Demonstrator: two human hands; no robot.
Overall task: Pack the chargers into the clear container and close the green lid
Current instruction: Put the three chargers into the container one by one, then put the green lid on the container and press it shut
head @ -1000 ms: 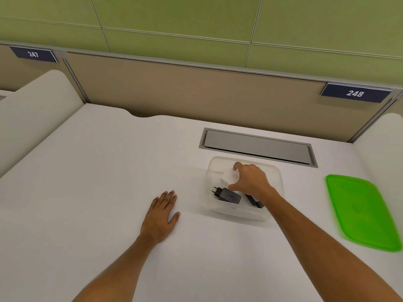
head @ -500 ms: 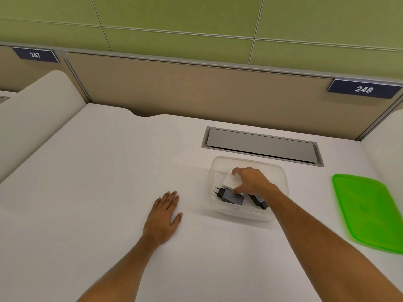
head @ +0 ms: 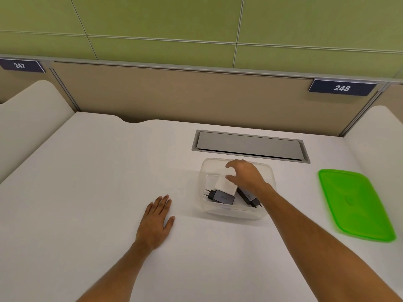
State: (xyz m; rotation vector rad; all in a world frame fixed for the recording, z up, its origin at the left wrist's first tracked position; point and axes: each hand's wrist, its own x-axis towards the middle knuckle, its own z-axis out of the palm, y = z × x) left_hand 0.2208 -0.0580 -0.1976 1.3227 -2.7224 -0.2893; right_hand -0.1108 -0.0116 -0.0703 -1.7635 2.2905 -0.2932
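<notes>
Head view: clear container (head: 236, 211) sits mid-worktop (head: 87, 192), just in front of a grey cable hatch (head: 250, 146). Inside: white charger (head: 224, 184) at the back-left, dark grey charger (head: 222, 197) w/ plug pins pointing left, black charger (head: 248, 197) on the right, partly under the wrist. Right hand (head: 246, 176) is over the container, fingers (head: 231, 165) spread & loose above the white charger; can't tell if they touch it, nothing gripped. Left hand (head: 156, 223) lies flat, palm down, on the worktop left of the container, not touching it. Green lid (head: 355, 203) lies off to the right, well apart.
</notes>
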